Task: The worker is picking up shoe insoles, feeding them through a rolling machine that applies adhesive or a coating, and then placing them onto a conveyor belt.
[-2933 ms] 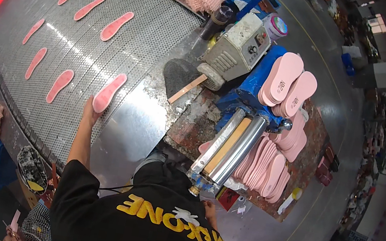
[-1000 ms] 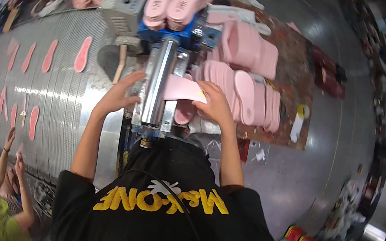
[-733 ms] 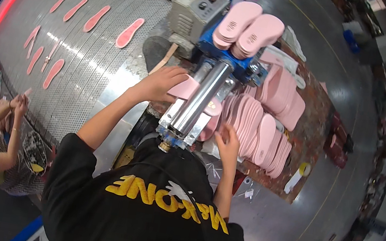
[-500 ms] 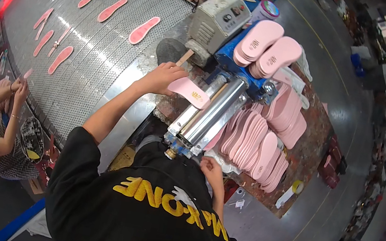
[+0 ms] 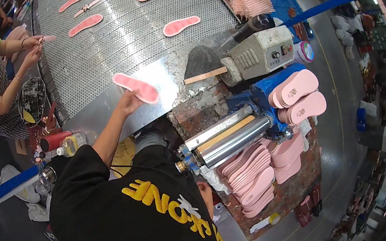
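My left hand (image 5: 130, 103) grips a pink insole (image 5: 132, 84) near its middle, above the near corner of the mesh conveyor (image 5: 113, 47). The insole's glossy, deeper pink face is turned up, with a pale rim around it. To the right of it stands the roller machine (image 5: 238, 140), with two shiny metal rollers and a blue frame. My right hand (image 5: 206, 193) is low beside the roller machine's near end and partly hidden by my shirt, so its fingers cannot be made out well. Rows of pink insoles (image 5: 250, 174) lean together behind the rollers.
Several pink insoles (image 5: 181, 26) lie on the conveyor. Two stacks of insoles (image 5: 301, 90) sit on the blue frame. A grey control box (image 5: 262, 50), a wooden stick (image 5: 205, 75) and a tape roll (image 5: 274, 218) are nearby. Another person's hands (image 5: 35, 46) work at the left.
My left hand has carried the insole away from the rollers to the conveyor's edge and turned it, glossy face up. The view has swung left. My right hand stays low by the roller machine.
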A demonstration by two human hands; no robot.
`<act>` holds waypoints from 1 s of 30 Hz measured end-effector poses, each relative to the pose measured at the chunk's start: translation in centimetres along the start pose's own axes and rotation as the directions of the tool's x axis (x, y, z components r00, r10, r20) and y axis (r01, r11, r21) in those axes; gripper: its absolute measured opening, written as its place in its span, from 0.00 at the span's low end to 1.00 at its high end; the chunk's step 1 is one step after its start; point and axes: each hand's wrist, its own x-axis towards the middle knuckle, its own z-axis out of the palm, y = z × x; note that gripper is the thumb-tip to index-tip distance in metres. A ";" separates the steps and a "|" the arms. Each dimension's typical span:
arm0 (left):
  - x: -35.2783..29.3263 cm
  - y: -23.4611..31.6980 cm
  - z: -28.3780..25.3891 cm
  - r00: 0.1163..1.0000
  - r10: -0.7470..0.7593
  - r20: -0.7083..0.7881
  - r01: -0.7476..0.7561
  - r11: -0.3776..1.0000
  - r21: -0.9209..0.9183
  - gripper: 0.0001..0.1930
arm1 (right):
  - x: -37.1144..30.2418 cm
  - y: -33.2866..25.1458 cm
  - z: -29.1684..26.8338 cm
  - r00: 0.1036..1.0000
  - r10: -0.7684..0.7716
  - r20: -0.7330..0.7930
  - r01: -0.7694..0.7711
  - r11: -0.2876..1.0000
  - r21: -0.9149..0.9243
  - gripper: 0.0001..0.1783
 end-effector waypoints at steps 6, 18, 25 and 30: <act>3.4 10.3 -5.9 0.937 0.339 -0.083 -0.346 0.868 -0.356 0.19 | 0.0 -4.4 0.5 0.998 0.022 0.065 -0.014 0.993 -0.115 0.13; -4.9 4.8 7.9 0.962 0.224 -0.160 -0.152 0.917 0.368 0.06 | -7.9 -16.8 -2.2 0.978 -0.047 0.202 0.095 0.967 -0.235 0.03; -12.1 -3.2 30.0 0.815 -0.344 0.467 0.058 0.850 0.524 0.08 | -13.0 -36.7 3.5 0.665 -0.739 -0.110 0.727 0.674 -0.131 0.08; -11.6 -6.5 32.7 0.494 -0.548 0.675 0.036 0.789 0.614 0.10 | -15.2 -39.9 3.8 0.586 -0.803 -0.110 0.799 0.595 -0.087 0.09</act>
